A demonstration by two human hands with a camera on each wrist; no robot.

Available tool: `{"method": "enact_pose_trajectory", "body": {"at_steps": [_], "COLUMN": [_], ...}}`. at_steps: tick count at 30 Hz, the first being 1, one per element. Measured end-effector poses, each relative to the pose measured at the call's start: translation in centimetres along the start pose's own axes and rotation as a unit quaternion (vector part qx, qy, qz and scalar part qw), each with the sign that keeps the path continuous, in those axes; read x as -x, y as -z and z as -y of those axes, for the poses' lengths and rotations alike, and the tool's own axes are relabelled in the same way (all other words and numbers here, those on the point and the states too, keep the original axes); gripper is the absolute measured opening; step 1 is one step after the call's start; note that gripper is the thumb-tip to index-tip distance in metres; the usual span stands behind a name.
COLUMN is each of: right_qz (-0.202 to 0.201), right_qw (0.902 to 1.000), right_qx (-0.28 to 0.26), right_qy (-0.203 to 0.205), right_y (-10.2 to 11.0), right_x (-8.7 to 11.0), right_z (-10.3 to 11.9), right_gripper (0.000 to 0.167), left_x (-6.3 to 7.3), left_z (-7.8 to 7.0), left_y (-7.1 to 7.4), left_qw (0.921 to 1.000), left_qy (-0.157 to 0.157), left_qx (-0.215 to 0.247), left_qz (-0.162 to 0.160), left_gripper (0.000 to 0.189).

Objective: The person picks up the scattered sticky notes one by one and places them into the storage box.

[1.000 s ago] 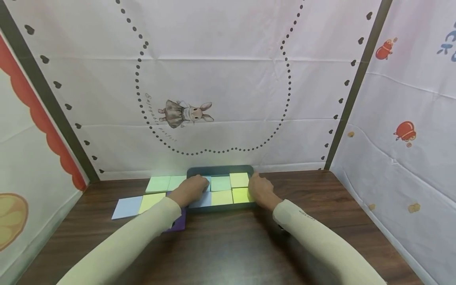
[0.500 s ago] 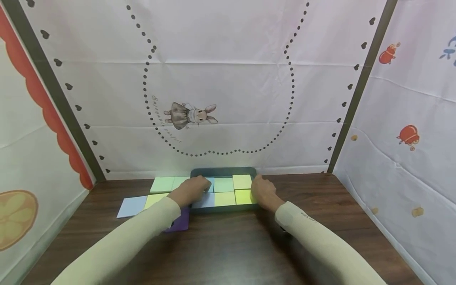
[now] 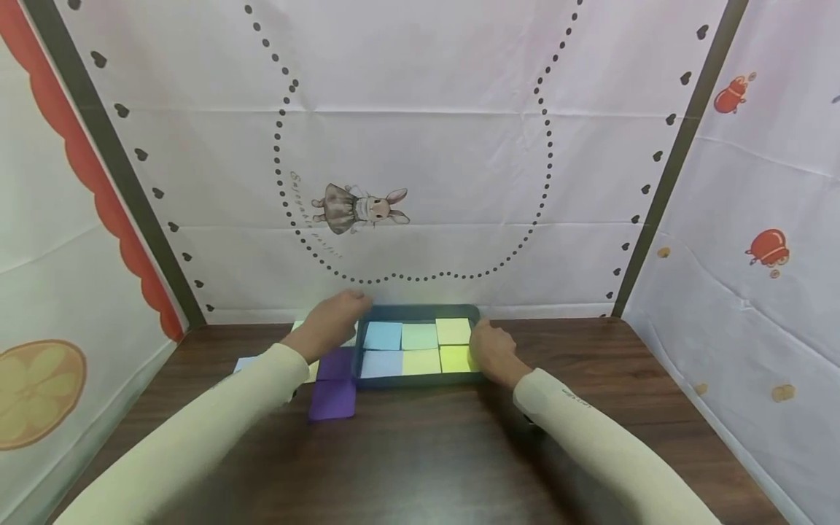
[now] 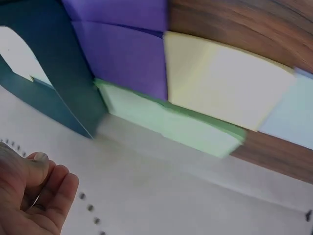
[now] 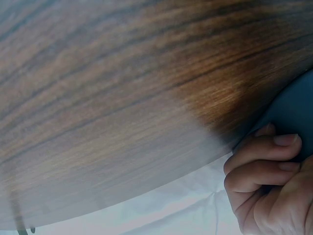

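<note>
My left hand [image 3: 330, 322] is raised beside the left back corner of a dark teal tray [image 3: 420, 380]. In the left wrist view its fingers curl loosely toward the thumb, with nothing seen between them. My right hand [image 3: 494, 352] grips the tray's right side, fingers curled against the wall in the right wrist view, the thumb hidden. Two rows of sticky-note pads lie in the tray: a blue pad [image 3: 383, 336], a green pad [image 3: 418, 336] and a pale yellow pad [image 3: 453, 331] behind; a light blue pad [image 3: 382, 364], a yellow pad [image 3: 421, 362] and a brighter yellow pad [image 3: 456, 359] in front.
Left of the tray, two purple pads [image 3: 332, 399] lie one before the other. Beyond them are a pale yellow pad [image 4: 220, 81], green pads [image 4: 166, 117] and a light blue pad [image 4: 293, 110], partly covered by my left arm. A printed white cloth [image 3: 420, 160] rises behind the wooden table [image 3: 420, 452].
My left hand has lifted off the blue pad in the tray and moved back and left, uncovering that pad and the purple ones. The right hand stays at the tray's right side.
</note>
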State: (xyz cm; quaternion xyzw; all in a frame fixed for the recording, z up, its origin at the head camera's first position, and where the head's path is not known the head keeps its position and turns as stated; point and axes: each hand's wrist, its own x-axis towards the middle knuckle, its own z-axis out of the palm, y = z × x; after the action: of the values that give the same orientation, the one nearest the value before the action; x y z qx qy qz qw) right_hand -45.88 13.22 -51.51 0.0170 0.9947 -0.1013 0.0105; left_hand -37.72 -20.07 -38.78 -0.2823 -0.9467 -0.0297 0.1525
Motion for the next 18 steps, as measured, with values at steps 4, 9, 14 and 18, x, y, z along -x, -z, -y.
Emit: {"method": "enact_pose_trajectory", "body": {"at_steps": [4,9,14,18], "right_qz": [0.002,-0.003,-0.005,-0.004], "right_qw": [1.0000,0.9999,0.9995,0.9992], "right_qx": [-0.006,0.010,0.021,0.020], "right_qy": [-0.007,0.007,0.025,0.033], "right_y": [1.3,0.8,-0.9,-0.5], "right_x": [1.1,0.4,-1.1,-0.6], "right_z": [0.5,0.2,-0.8,-0.8], "right_gripper": [0.039,0.043,0.048,0.050], "left_x": [0.9,2.1,3.7,5.0], "left_z": [1.7,3.7,5.7,7.2], "left_y": [0.7,1.5,1.5,1.6], "left_qw": [0.9994,0.9956,0.9920,0.9873], "left_qy": [0.030,0.080,0.099,0.110], "left_qx": [0.014,0.034,0.048,0.059], "left_qz": [0.010,0.035,0.062,0.098], "left_gripper": [0.037,0.033,0.032,0.027]}}
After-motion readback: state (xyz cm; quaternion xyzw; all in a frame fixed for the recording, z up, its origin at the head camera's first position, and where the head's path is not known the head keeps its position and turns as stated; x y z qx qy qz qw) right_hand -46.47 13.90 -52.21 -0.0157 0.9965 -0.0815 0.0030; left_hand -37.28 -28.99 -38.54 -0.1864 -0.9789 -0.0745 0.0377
